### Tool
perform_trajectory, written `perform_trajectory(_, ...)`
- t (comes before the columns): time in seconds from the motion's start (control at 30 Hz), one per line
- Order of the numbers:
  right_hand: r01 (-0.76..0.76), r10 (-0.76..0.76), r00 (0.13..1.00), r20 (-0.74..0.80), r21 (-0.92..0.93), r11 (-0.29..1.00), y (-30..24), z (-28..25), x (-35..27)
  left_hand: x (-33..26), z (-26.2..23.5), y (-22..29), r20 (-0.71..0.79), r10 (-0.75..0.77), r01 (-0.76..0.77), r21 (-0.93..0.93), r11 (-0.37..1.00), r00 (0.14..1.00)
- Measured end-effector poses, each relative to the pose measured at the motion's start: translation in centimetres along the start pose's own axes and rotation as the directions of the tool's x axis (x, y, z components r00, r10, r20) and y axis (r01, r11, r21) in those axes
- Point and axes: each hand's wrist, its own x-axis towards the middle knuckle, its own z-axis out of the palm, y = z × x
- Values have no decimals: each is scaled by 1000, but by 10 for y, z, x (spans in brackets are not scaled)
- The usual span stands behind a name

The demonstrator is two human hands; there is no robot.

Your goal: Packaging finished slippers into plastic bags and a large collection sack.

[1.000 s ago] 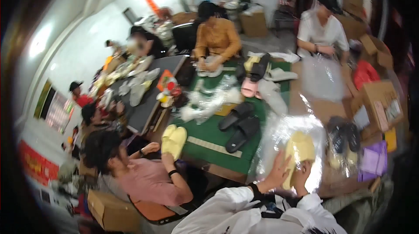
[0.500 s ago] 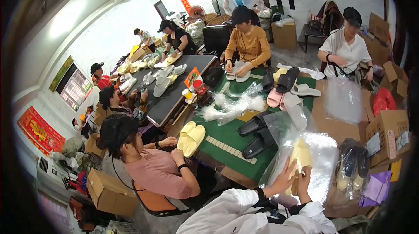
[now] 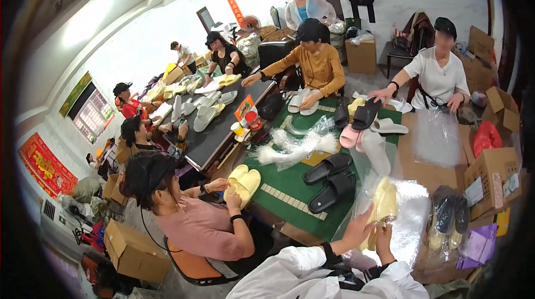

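Observation:
Over the near right of the table, a pair of pale yellow slippers stands upright between my two hands. My left hand is closed on its left side, with the fingers up along the soles. Lower down, my right hand grips the slippers' near end. Clear plastic film lies close around and behind them; I cannot tell whether the slippers are inside a bag. Just beyond is a shiny stack of clear plastic bags. A pair of black slippers rests on the green mat to the left.
Bagged dark slippers, a purple packet and a cardboard box sit at right. Pink, grey and black slippers pile up ahead. A co-worker in pink holds yellow slippers at left; others sit around the tables.
The yellow slippers have turned in my hands and show more of their rounded side. A co-worker in orange now reaches left; one in white reaches toward the black slippers.

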Motion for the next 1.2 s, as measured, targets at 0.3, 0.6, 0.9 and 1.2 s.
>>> perform_trajectory(0.3,268,-257,962,-88,153,951,-46,13,-8,-5,-15,-7,82,546,-551,204,809,834)
perform_trajectory(0.6,306,-443,848,-292,-412,858,-21,2,13,4,13,-41,267,166,-60,-363,930,949)
perform_trajectory(0.9,93,-390,808,-442,-557,826,-41,5,20,1,28,-88,589,167,316,-626,713,791)
perform_trajectory(1.2,126,-338,938,-74,-838,532,-60,-17,32,-8,4,-9,822,181,392,-437,810,541)
